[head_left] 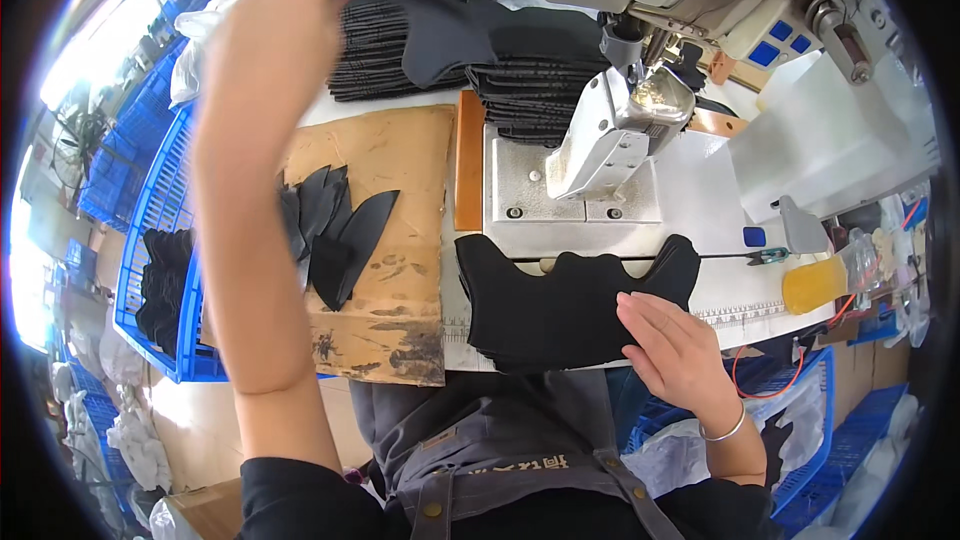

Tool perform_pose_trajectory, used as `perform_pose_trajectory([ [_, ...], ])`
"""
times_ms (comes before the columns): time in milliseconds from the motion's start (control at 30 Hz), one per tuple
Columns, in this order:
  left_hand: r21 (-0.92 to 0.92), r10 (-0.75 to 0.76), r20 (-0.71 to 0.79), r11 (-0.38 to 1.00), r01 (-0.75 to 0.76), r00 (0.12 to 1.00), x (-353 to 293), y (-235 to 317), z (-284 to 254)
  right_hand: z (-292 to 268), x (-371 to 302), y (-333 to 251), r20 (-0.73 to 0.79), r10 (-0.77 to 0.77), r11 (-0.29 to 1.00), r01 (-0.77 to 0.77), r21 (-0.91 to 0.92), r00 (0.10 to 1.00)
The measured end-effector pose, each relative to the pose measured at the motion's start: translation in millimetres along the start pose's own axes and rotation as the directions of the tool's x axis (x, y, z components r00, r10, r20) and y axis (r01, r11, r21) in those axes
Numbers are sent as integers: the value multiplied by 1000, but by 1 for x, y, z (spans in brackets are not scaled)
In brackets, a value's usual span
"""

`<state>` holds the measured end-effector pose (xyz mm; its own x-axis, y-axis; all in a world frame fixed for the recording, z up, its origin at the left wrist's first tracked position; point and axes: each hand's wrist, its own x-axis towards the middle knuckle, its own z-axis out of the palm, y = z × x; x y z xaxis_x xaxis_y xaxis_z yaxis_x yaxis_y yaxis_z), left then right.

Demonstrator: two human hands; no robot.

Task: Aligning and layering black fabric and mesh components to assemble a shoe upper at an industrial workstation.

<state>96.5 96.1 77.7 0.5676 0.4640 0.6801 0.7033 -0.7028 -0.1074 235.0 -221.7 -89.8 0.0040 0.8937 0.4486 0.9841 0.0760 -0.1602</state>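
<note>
My left hand, raised over the far left of the table and smeared by motion, grips the end of a curved black cut piece. The piece hangs in front of piled black pieces. On the near edge of the table lies a neat stack of black cut pieces with a wavy far edge. Flat along its right side, fingers stretched out, rests my right hand. Several pointed black pieces are spread on brown cardboard, left of the stack.
A white sewing machine stands beyond the stack, beside a second pile of black pieces. At the right are small green-handled snips and a yellow-filled bottle. A blue crate adjoins the table's left side.
</note>
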Motion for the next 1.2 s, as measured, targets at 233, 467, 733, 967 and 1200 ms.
perform_pose_trajectory([
  [233,182,-95,-153,976,123,984,14,-71,-43,3,-7,5,-57,29,999,-26,45,998],
  [467,-146,289,-194,936,-319,937,34,33,73,3,-6,-1,-54,44,999,-42,30,998],
  [733,-538,359,-304,700,-470,883,-5,25,66,7,-12,-4,-26,99,993,-97,62,995],
  [967,-262,-225,461,890,373,858,-153,-90,51,14,-3,-7,-59,47,988,-38,153,997],
  [1200,-391,-329,407,781,487,852,-207,-87,70,14,3,-12,-47,35,985,-27,169,998],
])
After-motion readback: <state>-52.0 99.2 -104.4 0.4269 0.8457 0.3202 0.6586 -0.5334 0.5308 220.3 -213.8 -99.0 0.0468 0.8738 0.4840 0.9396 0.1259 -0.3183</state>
